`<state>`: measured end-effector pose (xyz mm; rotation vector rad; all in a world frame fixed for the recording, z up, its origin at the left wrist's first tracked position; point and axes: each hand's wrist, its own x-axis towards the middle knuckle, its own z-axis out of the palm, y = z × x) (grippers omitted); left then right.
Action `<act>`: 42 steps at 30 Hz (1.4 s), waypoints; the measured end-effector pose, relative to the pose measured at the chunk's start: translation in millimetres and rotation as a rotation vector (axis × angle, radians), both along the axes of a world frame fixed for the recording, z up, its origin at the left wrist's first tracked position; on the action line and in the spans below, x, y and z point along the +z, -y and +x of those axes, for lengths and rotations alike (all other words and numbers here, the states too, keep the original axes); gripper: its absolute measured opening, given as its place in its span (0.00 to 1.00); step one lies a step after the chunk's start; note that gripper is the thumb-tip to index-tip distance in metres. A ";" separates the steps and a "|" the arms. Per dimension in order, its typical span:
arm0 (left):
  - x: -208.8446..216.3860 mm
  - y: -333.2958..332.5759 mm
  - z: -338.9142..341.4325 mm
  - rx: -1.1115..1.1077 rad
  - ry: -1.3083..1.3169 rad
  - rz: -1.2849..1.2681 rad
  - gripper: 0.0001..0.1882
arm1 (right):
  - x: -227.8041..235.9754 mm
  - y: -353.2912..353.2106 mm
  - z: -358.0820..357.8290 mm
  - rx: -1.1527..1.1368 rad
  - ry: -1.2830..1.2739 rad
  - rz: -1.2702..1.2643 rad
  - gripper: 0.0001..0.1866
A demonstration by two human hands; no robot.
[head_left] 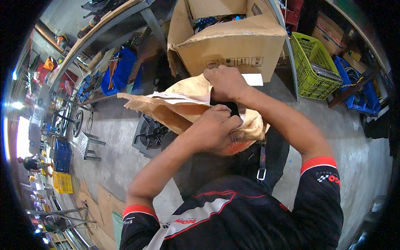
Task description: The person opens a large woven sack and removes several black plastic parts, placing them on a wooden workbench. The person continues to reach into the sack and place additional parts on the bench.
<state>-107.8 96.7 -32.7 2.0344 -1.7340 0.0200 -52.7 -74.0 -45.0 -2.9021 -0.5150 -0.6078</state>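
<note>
Paper sack (173, 118), two-handed grip (213, 128), carton (233, 48) with dark items (207, 22)

One wide fisheye view looks out from the wearer's head, the left of a side-by-side pair, and faces steeply down past the chest. The black shirt (233, 225) lies nearest the lens at six o'clock, its sleeves at four and seven. At middle range, the left hand (214, 127) and paper sack (166, 111) sit near the dial's centre, the right hand (227, 83) toward one. Beyond them, a cardboard box (233, 52) stands between twelve and one. Far workshop appears small around nine, bending toward the dark round rim.
</note>
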 end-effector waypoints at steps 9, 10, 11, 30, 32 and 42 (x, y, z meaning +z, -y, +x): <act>-15.3 -7.7 -34.1 0.348 -0.034 -0.410 0.11 | -1.4 22.9 17.4 0.001 0.080 0.096 0.20; -15.9 -9.2 -37.5 0.369 -0.032 -0.406 0.11 | -3.1 24.9 21.7 0.002 0.083 0.105 0.20; -16.7 -10.6 -41.4 0.390 -0.030 -0.402 0.10 | -5.7 25.0 25.9 0.003 0.075 0.101 0.20; 14.6 -38.0 -38.9 0.273 0.027 -0.159 0.24 | 81.0 71.5 -45.3 0.002 -0.041 0.603 0.20; 24.6 -32.0 -25.5 0.283 0.150 -0.090 0.25 | 115.4 80.7 -58.3 0.330 -0.002 1.184 0.13; -15.8 -49.1 -22.3 0.177 0.127 0.006 0.15 | 178.7 -23.4 -63.0 0.938 0.546 1.334 0.13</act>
